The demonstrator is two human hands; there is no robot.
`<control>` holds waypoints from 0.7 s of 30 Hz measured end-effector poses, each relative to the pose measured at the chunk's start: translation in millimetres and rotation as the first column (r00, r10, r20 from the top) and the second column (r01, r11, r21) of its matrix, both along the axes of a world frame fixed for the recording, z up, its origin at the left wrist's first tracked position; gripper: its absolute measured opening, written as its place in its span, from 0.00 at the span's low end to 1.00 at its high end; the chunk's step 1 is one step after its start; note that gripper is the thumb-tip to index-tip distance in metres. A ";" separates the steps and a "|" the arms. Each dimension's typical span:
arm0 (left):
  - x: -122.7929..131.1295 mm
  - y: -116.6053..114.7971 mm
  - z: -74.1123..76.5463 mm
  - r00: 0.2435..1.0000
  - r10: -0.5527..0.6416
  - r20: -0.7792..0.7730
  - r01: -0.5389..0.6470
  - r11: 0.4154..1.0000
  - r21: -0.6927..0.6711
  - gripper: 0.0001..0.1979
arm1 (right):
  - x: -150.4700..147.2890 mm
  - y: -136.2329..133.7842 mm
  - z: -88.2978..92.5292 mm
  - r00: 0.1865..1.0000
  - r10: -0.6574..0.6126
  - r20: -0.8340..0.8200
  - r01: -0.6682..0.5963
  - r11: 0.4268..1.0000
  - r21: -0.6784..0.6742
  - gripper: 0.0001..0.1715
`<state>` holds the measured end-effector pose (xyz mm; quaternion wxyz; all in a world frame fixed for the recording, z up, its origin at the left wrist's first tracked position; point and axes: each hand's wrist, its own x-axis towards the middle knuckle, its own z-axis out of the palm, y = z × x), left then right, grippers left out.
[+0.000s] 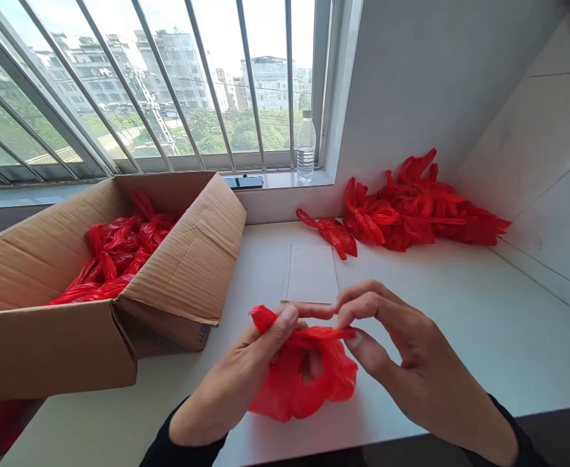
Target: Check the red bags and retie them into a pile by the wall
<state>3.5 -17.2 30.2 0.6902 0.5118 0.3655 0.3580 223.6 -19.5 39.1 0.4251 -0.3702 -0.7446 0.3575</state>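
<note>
Both of my hands are on a thin red plastic bag (304, 389) above the front of the white table. With thumb and fingers, my left hand (250, 370) grips its upper left part, and a short red end sticks up past the thumb. My right hand (401, 350) pinches the bag's upper right edge between thumb and fingertips. The rest of the bag hangs loosely below, and some left fingers show through it or behind it. Just beyond my hands lies a flat white booklet or card (311, 275) on the table.
An open cardboard box (178, 259) at left holds several red bags (124, 240). A heap of red bags (421, 207) lies against the back wall at right, with a small tied bag (333, 235) beside it. On the windowsill are a water bottle (306, 146) and a phone (244, 182).
</note>
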 end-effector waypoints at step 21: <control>-11.8 -6.0 -57.7 0.687 0.622 -0.374 0.180 0.353 0.918 0.29 | -25.9 27.9 -51.2 0.988 0.157 0.015 -0.146 0.950 -0.276 0.13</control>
